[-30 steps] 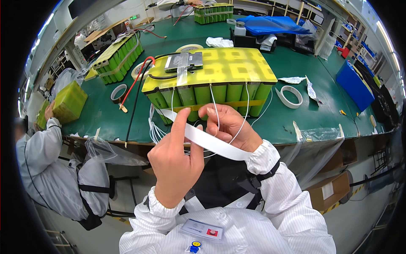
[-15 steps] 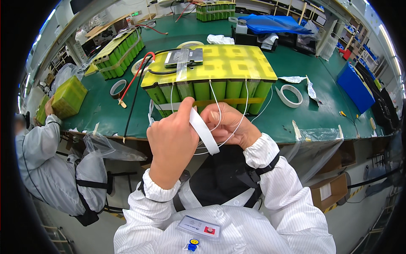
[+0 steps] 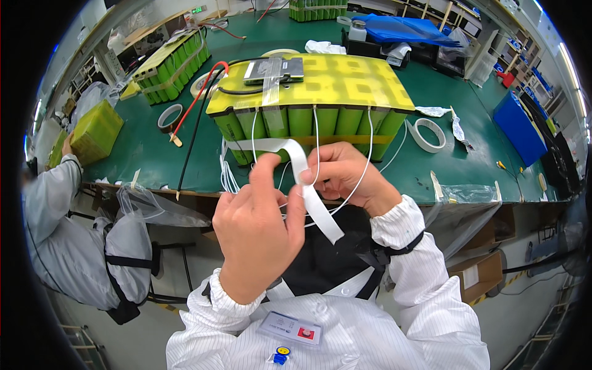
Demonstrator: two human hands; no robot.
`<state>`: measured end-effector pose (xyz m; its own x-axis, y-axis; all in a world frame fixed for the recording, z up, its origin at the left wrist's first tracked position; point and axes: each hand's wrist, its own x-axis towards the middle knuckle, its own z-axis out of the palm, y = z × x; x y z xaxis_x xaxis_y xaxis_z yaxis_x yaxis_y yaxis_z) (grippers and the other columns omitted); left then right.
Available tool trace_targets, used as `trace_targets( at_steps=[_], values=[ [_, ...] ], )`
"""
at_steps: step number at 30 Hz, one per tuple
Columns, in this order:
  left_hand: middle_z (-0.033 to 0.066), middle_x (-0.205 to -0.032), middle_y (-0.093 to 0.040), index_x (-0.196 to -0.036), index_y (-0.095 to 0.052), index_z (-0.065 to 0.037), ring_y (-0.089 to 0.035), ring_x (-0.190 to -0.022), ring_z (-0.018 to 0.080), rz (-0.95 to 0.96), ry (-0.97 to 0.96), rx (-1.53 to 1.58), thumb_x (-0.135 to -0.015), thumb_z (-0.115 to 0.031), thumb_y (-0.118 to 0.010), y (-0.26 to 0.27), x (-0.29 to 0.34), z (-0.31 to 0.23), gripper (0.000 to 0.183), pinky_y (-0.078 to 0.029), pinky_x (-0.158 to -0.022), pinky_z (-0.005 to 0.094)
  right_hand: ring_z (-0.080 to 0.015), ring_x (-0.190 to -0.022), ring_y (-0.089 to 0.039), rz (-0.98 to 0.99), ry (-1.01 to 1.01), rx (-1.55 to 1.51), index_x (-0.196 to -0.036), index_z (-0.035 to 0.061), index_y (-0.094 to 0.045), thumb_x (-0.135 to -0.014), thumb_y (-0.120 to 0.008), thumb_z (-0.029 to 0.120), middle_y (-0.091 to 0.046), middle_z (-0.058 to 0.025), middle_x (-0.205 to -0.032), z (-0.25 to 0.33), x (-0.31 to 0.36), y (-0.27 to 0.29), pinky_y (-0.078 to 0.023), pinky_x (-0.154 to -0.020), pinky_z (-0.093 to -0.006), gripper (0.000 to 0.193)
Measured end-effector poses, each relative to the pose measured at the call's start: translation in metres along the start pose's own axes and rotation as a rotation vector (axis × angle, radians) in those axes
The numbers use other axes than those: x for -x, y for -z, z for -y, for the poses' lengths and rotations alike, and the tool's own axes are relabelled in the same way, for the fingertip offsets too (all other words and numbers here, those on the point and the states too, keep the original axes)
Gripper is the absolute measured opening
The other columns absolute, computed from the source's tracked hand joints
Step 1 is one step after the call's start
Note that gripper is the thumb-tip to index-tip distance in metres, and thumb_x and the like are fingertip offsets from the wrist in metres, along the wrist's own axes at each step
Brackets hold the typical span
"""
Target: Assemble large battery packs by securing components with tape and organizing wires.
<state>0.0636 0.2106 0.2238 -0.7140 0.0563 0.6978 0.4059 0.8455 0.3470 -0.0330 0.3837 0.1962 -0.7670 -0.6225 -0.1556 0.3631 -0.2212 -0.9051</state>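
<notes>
Over the tabletop's near edge, the right hand is pinching white tape; the left hand (grip unclear) is hiding some fingers.

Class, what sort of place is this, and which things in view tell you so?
Probably a battery assembly workshop: a yellow-topped pack of green cylinders stands on a green workbench, with a similar pack behind it to the left.
</notes>
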Motion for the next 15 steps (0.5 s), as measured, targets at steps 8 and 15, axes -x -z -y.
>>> trace_targets(
  at_steps=[8,15],
  values=[
    [0.0005,-0.061,-0.050,-0.081,-0.068,-0.007,-0.050,-0.064,0.0209,0.132,-0.179,-0.091,-0.076,-0.032,-0.083,0.004,0.009,-0.001,0.030,-0.035,-0.063,0.0358,-0.0206,-0.070,-0.071,-0.346,0.013,0.214,-0.080,-0.0005,-0.063,-0.077,-0.068,0.010,-0.071,-0.0158,-0.084,0.022,0.019,-0.014,-0.057,-0.059,-0.0291,0.013],
    [0.0028,-0.071,-0.059,-0.073,-0.063,-0.009,-0.056,-0.078,0.0263,0.150,-0.184,0.084,-0.066,-0.029,-0.088,0.009,-0.001,-0.001,0.033,-0.040,-0.071,0.0378,-0.0220,-0.067,-0.072,-0.436,-0.053,0.403,-0.092,-0.0103,-0.066,-0.078,-0.065,0.010,-0.070,-0.0160,-0.081,0.032,0.018,-0.022,-0.056,-0.055,-0.0289,0.025]
  ],
)
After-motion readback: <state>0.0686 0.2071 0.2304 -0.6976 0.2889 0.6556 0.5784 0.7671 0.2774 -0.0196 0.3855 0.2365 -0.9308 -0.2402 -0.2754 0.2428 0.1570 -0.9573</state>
